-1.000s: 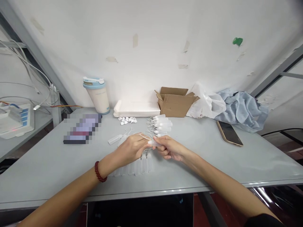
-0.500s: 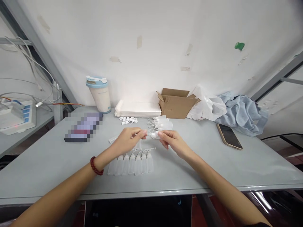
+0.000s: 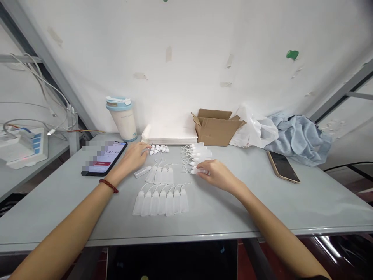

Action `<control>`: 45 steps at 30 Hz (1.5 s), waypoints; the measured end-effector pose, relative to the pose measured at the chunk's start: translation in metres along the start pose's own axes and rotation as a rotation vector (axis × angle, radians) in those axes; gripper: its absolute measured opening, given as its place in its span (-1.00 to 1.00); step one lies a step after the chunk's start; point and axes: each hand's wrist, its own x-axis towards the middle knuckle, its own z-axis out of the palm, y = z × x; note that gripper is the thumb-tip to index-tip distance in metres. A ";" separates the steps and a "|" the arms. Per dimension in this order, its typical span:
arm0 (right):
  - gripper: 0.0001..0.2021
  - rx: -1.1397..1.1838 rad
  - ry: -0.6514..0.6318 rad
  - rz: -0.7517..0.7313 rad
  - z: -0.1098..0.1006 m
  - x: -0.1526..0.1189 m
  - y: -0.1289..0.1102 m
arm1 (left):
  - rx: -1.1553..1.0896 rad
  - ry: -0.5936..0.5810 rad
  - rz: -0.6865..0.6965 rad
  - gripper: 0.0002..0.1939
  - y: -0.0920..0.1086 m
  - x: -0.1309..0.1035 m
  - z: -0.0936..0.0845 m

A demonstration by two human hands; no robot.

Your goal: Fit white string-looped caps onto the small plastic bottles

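Note:
My left hand reaches to the left edge of a small heap of white caps, fingers stretched out and thumb apart, fingertips at the nearest cap. Closed round a small translucent squeeze bottle, my right hand rests low over the table, at the near end of a column of similar bottles with thin tips pointing left. In front lies a row of translucent bottles with thin curved tubes. Behind it several more such bottles lie together, with one slanted bottle at their left.
On the grey table, a phone lies left and another phone right. Along the wall stand a cup, a stack of white sheets, a cardboard box, a plastic bag and a blue cloth.
My hands were close together at a bottle's tip. The left hand has moved left and away to the caps; the right has lowered its bottle slightly beside the column.

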 end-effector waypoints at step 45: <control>-0.71 0.256 0.006 -0.013 0.027 -0.005 -0.034 | -0.874 -0.322 -0.072 -0.74 0.084 -0.031 -0.011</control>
